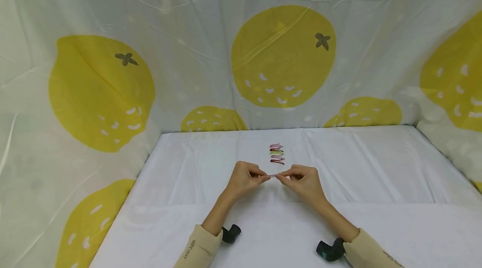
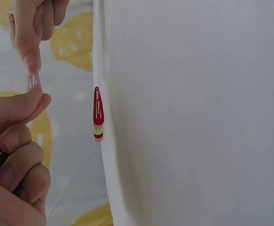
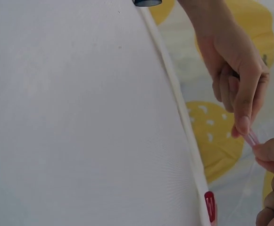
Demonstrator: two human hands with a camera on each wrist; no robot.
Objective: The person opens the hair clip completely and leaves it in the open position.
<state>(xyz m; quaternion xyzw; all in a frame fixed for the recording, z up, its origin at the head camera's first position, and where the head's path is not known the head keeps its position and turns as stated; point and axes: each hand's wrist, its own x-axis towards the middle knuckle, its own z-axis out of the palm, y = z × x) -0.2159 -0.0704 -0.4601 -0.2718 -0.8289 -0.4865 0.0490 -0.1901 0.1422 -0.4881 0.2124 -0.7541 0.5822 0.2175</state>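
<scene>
A pale pink snap hair clip [image 1: 273,176] is stretched between both hands, above the white table. My left hand [image 1: 244,179] pinches one end of it between thumb and forefinger. The other end is pinched by my right hand [image 1: 302,180] in the same way. Just beyond the hands, several hair clips [image 1: 277,153] in red, pink and yellow-green lie in a column on the table. In the left wrist view a red hair clip [image 2: 98,106] is nearest in that column. The fingertips cover both ends of the held clip.
A white cloth covers the table [image 1: 339,167]. Behind it hangs a white curtain [image 1: 196,50] printed with yellow lemons, and it also closes off both sides. Black wrist-worn devices [image 1: 231,233] sit by the cuffs of the beige sleeves [image 1: 199,247].
</scene>
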